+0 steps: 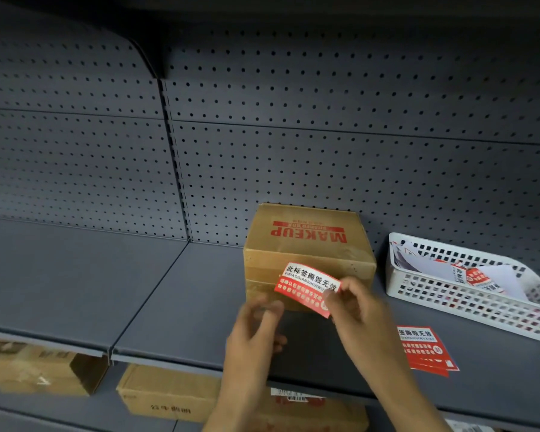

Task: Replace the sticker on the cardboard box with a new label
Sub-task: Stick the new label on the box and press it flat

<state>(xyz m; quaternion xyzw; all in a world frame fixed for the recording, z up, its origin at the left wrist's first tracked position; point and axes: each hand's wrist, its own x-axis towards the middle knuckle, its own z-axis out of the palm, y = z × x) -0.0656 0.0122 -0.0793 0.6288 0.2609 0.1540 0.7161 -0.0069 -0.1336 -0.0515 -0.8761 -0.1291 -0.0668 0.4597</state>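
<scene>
A grey metal shelf [175, 294] with a pegboard back wall [325, 151] fills the view. On it stands a brown cardboard box [306, 244], taped over, with "MAKEUP" printed in red on its top, upside down to the viewer. The box sits just behind the fingertips of both hands. To the right of the right hand's fingers lies a white perforated basket [468, 304] holding loose white and red papers. Nearer, right of the right wrist, a small stack of red stickers [427, 350] lies flat on the shelf.

The label [307, 288], red with a white band, reads "此标签撕毁无效" over "CIBIAOQIANSIHUIWUXIAO"; the smaller white lines beneath are blurred. It is tilted against the box's front face. The right hand [353, 304] pinches the label's right end between thumb and fingers. The left hand [256, 325] is blurred, its fingers loosely curled just below the label's left end, and contact cannot be told.
</scene>
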